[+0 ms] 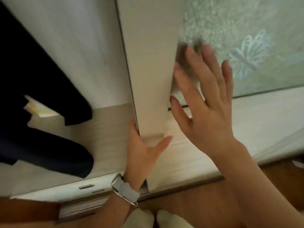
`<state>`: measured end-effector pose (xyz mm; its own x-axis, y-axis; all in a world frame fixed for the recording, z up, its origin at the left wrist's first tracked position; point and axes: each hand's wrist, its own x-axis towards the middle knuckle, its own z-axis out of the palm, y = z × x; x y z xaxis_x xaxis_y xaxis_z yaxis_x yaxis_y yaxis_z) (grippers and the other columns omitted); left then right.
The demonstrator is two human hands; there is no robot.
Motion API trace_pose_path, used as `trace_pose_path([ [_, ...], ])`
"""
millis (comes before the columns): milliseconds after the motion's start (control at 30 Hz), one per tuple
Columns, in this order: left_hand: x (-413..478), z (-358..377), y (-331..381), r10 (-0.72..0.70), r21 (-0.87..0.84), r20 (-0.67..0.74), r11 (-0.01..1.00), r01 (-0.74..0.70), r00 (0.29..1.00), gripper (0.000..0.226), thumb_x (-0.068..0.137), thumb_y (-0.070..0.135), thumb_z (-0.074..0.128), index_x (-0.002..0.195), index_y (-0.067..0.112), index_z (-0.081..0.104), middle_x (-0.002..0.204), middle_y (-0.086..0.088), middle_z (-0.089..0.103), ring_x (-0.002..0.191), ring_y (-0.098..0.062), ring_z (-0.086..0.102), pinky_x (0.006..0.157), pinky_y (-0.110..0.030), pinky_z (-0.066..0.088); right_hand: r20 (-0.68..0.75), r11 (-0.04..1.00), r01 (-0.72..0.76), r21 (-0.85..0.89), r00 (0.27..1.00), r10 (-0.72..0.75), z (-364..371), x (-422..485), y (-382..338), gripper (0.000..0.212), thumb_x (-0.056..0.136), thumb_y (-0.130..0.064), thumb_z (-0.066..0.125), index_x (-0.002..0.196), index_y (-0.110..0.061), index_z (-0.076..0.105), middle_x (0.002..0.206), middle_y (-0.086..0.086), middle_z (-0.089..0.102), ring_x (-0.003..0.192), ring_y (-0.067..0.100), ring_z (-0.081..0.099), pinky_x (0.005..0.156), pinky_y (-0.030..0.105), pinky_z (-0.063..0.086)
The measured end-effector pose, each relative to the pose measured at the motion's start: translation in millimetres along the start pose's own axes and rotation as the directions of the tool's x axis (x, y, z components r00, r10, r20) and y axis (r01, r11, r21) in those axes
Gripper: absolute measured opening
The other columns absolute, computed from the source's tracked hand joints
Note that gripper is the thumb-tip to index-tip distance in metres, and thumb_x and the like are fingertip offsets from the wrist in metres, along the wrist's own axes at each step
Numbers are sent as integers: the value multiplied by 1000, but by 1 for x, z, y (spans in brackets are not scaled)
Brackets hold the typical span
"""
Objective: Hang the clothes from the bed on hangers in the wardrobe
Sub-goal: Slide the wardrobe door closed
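I look down at the wardrobe. Its pale sliding door (151, 63) stands in the middle of the view, with the open compartment to its left. Dark navy clothes (37, 89) hang inside and reach the wardrobe floor (105, 135). My left hand (143, 152), with a grey watch on the wrist, holds the door's left edge near the bottom, thumb on the door's front. My right hand (207, 102) lies flat with spread, straight fingers against the frosted glass panel (246, 46) to the door's right. No hanger and no bed are in view.
A white and yellow paper item (39, 107) lies on the wardrobe floor behind the clothes. Drawers with metal handles (87, 187) sit below the compartment. Brown wooden floor (197, 208) and my pale socks (153, 218) show at the bottom.
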<state>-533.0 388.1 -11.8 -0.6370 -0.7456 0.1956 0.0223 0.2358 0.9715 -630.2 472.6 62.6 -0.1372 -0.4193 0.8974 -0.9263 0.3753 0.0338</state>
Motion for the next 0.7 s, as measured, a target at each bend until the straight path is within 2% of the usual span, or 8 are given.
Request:
trace_pose_path([
  [67,-1,4,3,-9,28,-61,1000,11,998,73,59,12,84,113,30,38,100,29,52,90,23,54,73,3,41,0,998,31,60,1000,-31,5,3,3,48,89,-10,55,133,-10,38,138,4,32,139,22,25,115,40,11],
  [133,-1,4,4,-22,75,-100,997,30,995,71,60,14,84,107,39,36,96,30,53,87,24,54,69,4,41,-3,990,43,136,999,-43,9,4,5,49,89,-7,55,134,-7,36,138,3,34,139,14,18,116,39,8],
  [233,-3,2,6,-11,158,-148,987,34,989,66,59,17,84,102,38,38,90,26,55,83,22,55,64,4,41,-20,976,66,207,998,-63,14,4,8,47,89,-6,53,134,-7,38,138,2,37,141,8,5,117,37,2],
  [333,-6,-1,7,-17,198,-175,979,52,984,64,60,22,83,100,40,36,89,25,55,82,19,54,61,3,41,-34,964,68,255,998,-61,18,6,5,47,88,-5,54,133,-9,40,137,0,39,143,5,1,117,35,0],
  [567,-9,-31,4,-17,254,-220,964,74,975,65,61,21,83,96,50,36,93,29,53,89,23,50,68,3,40,-52,949,78,305,997,-65,29,12,-27,44,90,-10,50,132,-11,39,138,-3,37,144,5,-1,118,33,-4],
  [700,-12,-57,1,-12,282,-274,955,93,962,65,58,31,82,100,53,38,101,22,58,97,9,54,76,-4,45,-69,941,85,327,995,-66,40,18,-55,42,92,-10,47,133,-12,38,139,-5,36,143,5,-1,118,33,-5],
])
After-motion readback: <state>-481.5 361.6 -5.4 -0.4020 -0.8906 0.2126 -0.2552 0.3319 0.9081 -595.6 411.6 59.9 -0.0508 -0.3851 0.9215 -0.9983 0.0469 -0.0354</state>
